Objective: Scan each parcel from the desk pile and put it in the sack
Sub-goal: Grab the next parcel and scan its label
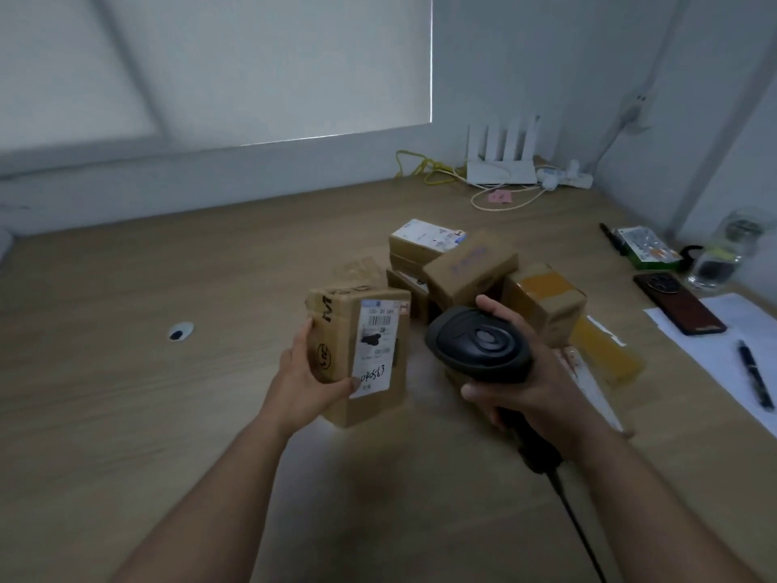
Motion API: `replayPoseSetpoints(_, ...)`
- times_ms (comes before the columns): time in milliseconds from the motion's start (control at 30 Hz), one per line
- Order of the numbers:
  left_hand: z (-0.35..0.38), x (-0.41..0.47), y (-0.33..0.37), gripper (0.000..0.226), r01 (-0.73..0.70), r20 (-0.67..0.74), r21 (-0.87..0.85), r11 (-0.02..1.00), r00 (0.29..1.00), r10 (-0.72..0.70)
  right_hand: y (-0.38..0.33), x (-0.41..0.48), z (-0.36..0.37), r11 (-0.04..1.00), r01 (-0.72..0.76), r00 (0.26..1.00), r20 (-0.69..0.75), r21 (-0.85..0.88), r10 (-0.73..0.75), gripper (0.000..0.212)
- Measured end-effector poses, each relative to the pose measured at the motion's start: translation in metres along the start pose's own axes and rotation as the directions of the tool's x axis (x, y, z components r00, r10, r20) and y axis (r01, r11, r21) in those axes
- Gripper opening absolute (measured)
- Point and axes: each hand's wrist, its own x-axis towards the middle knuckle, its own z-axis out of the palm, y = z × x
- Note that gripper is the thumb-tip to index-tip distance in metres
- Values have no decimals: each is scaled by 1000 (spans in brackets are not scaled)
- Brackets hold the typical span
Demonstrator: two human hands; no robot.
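My left hand [305, 378] grips a brown cardboard parcel [336, 326] from its left side and bottom, holding it upright above the desk with its white shipping label [375, 351] facing me. My right hand [525, 372] holds a black corded barcode scanner [479, 340], whose head sits just right of the parcel and points toward it. Behind both, a pile of several brown parcels [471, 267] lies on the wooden desk [189, 393]. No sack is in view.
A white router [502, 162], a power strip and yellow cables sit at the back right. Along the right edge lie a phone [679, 302], a glass jar [719, 258], papers and a pen [757, 378]. A small cable hole [181, 331] marks the desk's left part.
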Motion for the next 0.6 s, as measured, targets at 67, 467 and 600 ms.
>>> replayPoseSetpoints(67,-12,-14,-8,128,17,-37,-29,999,999,-18,-7,-9,20,1000,15,1000,2,-9,-15,94)
replayPoseSetpoints(467,-81,-78,-39,115,-58,-240,-409,911,970,-46,-44,-17,93,984,1,986,166,180,-31,93)
replayPoseSetpoints(600,-91,-94,-38,116,-65,-306,-439,896,949,-81,-57,-18,102,976,-4,967,250,220,-52,99)
